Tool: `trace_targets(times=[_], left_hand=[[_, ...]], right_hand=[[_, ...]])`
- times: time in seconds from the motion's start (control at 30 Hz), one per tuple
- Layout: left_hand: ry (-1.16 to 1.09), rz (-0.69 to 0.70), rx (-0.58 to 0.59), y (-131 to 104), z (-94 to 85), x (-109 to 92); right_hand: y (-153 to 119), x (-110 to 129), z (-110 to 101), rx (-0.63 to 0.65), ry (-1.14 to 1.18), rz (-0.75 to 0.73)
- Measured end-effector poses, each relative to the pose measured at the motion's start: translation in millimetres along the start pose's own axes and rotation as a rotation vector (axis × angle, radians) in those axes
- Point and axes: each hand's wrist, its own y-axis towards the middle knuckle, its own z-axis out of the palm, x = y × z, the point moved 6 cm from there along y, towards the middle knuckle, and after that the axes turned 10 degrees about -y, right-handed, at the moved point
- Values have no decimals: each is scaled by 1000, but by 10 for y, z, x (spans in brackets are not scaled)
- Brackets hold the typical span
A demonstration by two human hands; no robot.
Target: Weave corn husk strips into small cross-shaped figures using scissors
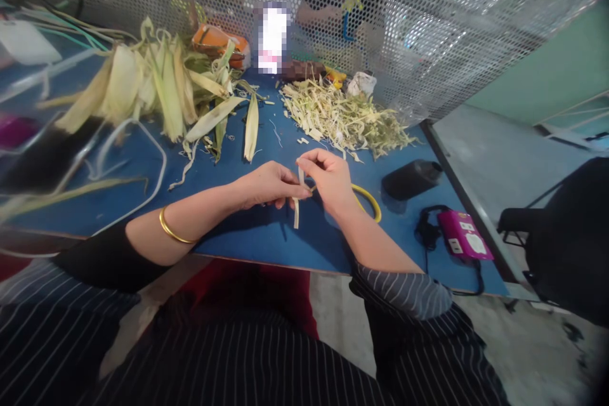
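Note:
A narrow pale strip of corn husk [296, 214] runs between my two hands above the front of the blue table. My left hand [272, 183] is closed in a pinch on it, and the strip's lower end hangs below the fingers. With thumb and fingertips together, my right hand [329, 179] pinches the upper part of the same strip. Beyond my left hand lies a single husk leaf [252, 129]. A yellow ring-shaped thing [372, 203] rests beside my right wrist, partly hidden by it.
A heap of whole corn husks [164, 85] lies back left, shredded husk pieces [340, 115] back right. On the right are a black bottle [412, 180] and a magenta box [464, 236] with a black cable. A perforated metal screen [438, 38] borders the back; an orange pouch [219, 42] stands near it.

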Motion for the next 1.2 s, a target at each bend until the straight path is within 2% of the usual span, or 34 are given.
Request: trace_targets(times=[0.1,0.23,0.3,0.43,0.5,0.57,0.63,0.83,0.97,1.07,1.13,1.2], left_hand=[[15,14,15,21,48,36],[-6,37,6,14,70,26],[-57,43,-41,9,46,1],[-214,59,-225,2,-91,-38],[-246,82,-285,3,-155,-46],[-238,102,-288,12,-180,-47],[-220,104,-277,21,-179,-41],[-176,95,-297,9,-149,-70],[-190,81,-283,-6,-134,-77],[-285,18,-306,-10,-166,-40],[-392,3,-376,-14,-232,-18],[-490,47,-473,-23,-321,-22]], right_hand=[[-25,66,36,34,-71,-75],[-37,109,2,-46,-112,-160],[-19,76,-24,-77,-71,-133],[22,-22,-87,-121,103,20],[27,-64,-66,-70,174,111],[21,-70,-18,10,208,138],[13,-60,2,28,213,108],[-11,-109,-18,-145,187,74],[10,-165,-20,-184,142,57],[14,-107,-98,-198,12,-14],[-42,53,-207,-294,-150,-139],[-140,256,-256,-369,-319,-270]])
